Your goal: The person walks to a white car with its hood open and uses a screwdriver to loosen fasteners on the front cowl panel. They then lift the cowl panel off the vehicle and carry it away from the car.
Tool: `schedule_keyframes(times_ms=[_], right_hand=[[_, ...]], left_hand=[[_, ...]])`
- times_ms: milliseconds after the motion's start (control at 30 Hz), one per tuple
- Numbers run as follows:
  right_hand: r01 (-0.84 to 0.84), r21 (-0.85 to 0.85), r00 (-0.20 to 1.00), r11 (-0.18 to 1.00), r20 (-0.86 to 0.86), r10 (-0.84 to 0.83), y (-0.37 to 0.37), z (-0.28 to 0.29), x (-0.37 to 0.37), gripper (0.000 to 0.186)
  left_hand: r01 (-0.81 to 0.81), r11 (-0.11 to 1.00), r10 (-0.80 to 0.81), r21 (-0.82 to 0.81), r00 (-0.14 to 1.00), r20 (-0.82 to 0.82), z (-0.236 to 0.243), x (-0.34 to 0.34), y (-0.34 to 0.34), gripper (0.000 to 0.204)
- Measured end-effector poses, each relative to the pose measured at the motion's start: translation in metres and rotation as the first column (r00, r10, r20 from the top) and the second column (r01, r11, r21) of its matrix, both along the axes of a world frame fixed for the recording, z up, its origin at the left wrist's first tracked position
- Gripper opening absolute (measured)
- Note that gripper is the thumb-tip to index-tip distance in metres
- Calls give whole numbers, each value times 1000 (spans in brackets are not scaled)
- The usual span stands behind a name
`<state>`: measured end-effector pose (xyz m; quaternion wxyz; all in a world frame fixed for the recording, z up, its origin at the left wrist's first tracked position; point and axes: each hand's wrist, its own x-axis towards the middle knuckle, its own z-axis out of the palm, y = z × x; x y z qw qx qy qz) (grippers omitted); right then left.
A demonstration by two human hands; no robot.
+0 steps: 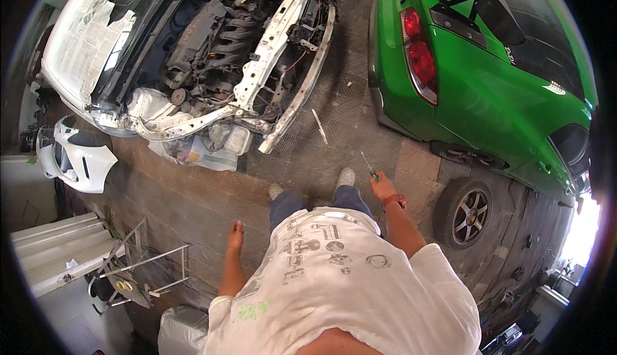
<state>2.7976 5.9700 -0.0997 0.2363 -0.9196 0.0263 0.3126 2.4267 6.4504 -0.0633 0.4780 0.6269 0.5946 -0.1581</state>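
One screwdriver [373, 173] is held in the closed fingers of the right hand [384, 188], in front of the white car [186, 59] and apart from it. The left hand [236, 235] hangs apart from the white car, nothing visible in its grasp; the spread of its fingers cannot be told. Stripping of the white car's front appears well advanced: its engine [225, 40] is exposed, and a white bumper cover [87, 159] stands detached near its side. What work remains cannot be told.
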Motion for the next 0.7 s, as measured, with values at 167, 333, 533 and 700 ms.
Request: schedule_keyframes(times_ms=[167, 333, 533, 700], right_hand=[[102, -77, 990, 992, -86, -108, -99, -29, 14, 57], [213, -182, 898, 960, -351, -266, -186, -52, 6, 58], [258, -141, 890, 956, -351, -292, -210, -76, -9, 54], [-54, -94, 968, 994, -248, 29, -186, -100, -4, 50]], left_hand=[[346, 937, -349, 48, 932, 96, 20, 103, -77, 68], [374, 926, -377, 50, 914, 149, 37, 126, -134, 64], [209, 975, -219, -78, 965, -144, 8, 60, -141, 65], [22, 997, -42, -79, 961, -273, -7, 25, -136, 70]])
